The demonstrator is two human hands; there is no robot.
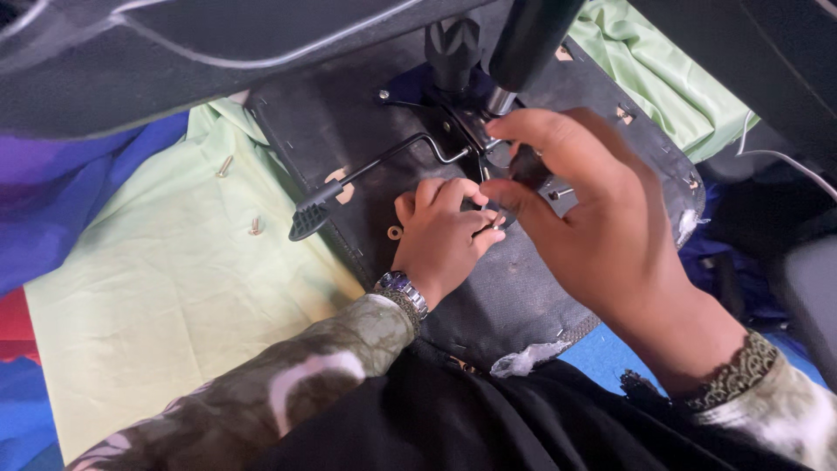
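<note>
Upturned black fabric-covered office chair seat (523,288) lies underside up on a pale green cloth sheet (166,296), w/ its black metal tilt mechanism plate (453,118) bolted near the middle. Left hand (445,235) rests knuckles-up on the seat base, fingers curled shut around something small & silvery at the plate's edge; looks like a bolt or washer, too hidden to be sure. Right hand (584,209) comes over from the other side, thumb & forefinger pinched together at the same spot, right by a short silver bolt (561,193) standing out of the plate; what's between those fingertips I can't tell.

Judging from this, the step is seating a fastener into the mechanism plate. To do it well: keep the left hand steadying the part flat so the hole stays lined up, start the thread by fingertip only w/ the right, straight down, no tilt, so it doesn't cross-thread. Don't lean on the black bent lever w/ ribbed paddle handle (366,179), just beside the left hand, or on the black gas-lift column (527,39) above.

Two loose brass-coloured screws (225,166) lie on the cloth, well apart from the hands; a small ring washer (395,232) sits on the seat near the left wrist, easy to knock off
</note>
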